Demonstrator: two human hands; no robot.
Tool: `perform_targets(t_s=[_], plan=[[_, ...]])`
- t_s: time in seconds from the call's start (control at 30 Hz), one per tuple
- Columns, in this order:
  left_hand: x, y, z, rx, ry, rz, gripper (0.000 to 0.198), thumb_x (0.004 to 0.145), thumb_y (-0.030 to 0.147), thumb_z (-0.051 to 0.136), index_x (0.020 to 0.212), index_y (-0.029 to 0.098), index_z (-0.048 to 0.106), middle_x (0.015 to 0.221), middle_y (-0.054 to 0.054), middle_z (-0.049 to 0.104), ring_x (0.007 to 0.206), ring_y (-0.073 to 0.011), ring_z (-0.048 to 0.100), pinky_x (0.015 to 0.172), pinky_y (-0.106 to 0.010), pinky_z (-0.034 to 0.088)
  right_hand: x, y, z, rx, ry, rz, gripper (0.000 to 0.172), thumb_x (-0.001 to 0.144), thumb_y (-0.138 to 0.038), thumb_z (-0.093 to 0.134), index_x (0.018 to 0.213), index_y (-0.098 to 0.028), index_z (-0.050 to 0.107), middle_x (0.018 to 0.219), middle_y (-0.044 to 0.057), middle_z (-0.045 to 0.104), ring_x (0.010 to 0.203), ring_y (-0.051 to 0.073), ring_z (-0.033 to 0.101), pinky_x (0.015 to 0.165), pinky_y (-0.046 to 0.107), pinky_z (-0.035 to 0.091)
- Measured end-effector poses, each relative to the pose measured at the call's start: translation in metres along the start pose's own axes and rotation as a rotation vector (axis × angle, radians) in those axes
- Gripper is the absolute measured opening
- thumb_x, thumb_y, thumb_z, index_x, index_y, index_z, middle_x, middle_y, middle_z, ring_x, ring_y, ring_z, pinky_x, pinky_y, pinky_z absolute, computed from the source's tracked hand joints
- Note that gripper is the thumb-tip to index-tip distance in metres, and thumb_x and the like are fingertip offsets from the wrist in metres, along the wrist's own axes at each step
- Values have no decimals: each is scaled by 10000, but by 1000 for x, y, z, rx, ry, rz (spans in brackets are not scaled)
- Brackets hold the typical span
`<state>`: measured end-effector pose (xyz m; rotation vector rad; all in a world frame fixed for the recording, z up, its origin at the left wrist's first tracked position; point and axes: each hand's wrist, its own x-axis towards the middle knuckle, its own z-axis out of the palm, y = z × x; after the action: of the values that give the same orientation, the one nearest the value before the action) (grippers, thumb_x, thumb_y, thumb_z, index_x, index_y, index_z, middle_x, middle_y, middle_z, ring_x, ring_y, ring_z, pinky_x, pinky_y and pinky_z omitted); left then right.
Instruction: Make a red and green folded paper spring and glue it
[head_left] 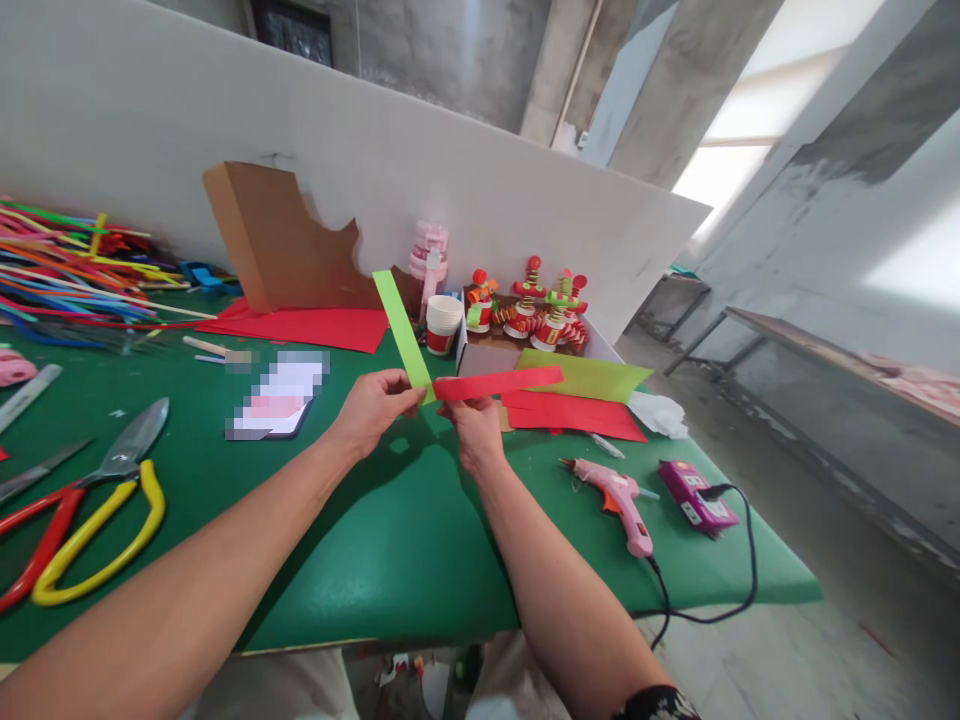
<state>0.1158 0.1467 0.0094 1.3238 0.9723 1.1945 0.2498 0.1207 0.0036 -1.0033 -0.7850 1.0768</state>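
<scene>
Over the middle of the green table, my left hand pinches the lower end of a light green paper strip, which slants up and to the left. My right hand grips a red paper strip near its left end; the strip points right. The two strips meet at their ends between my fingertips, forming a corner. Whether they are stuck together there, I cannot tell. Beyond my hands are a stack of paper cups and a box of red and green paper-cup figures.
A pink glue gun and a purple power box with a black cord lie right. Red sheets lie behind them. Large scissors and a phone are left. Cardboard and pipe cleaners stand at the back.
</scene>
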Motion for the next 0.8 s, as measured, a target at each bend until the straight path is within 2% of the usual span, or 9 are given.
perform_targets(t_s=[0.23, 0.4, 0.5, 0.6, 0.8], plan=[[-1, -1, 0, 20, -8, 5, 324, 603, 450, 803, 612, 179, 626, 533, 21, 583, 519, -115, 473, 520, -260, 328, -5, -3, 0, 10, -52, 34, 198, 598, -352, 787, 700, -215, 686, 660, -26, 654, 577, 99, 523, 594, 240, 458], [-4, 7, 2, -25, -21, -3, 392, 535, 493, 855, 612, 171, 644, 549, 10, 598, 531, -121, 499, 522, -259, 368, -4, -1, 0, 38, -99, 90, 289, 581, -412, 825, 710, -196, 684, 640, -27, 640, 559, 93, 515, 585, 244, 434], [-7, 11, 2, -47, -19, -54, 415, 498, 505, 875, 632, 176, 659, 555, 7, 602, 492, -116, 480, 477, -257, 356, -4, 0, -1, 25, -102, 109, 311, 561, -428, 844, 693, -194, 688, 603, -43, 614, 536, 79, 493, 576, 234, 414], [-9, 11, 1, -24, -42, -94, 389, 517, 486, 871, 662, 177, 684, 570, -12, 624, 460, -116, 469, 433, -256, 325, -4, -1, 0, 7, -99, 124, 319, 566, -449, 844, 686, -192, 699, 551, -56, 576, 532, 77, 490, 571, 226, 397], [-4, 3, -2, -17, -57, -60, 327, 571, 445, 846, 683, 172, 705, 605, -20, 652, 474, -117, 489, 429, -248, 323, -5, -1, 0, -1, -104, 135, 344, 550, -475, 855, 672, -195, 699, 540, -52, 567, 534, 87, 487, 567, 236, 404]])
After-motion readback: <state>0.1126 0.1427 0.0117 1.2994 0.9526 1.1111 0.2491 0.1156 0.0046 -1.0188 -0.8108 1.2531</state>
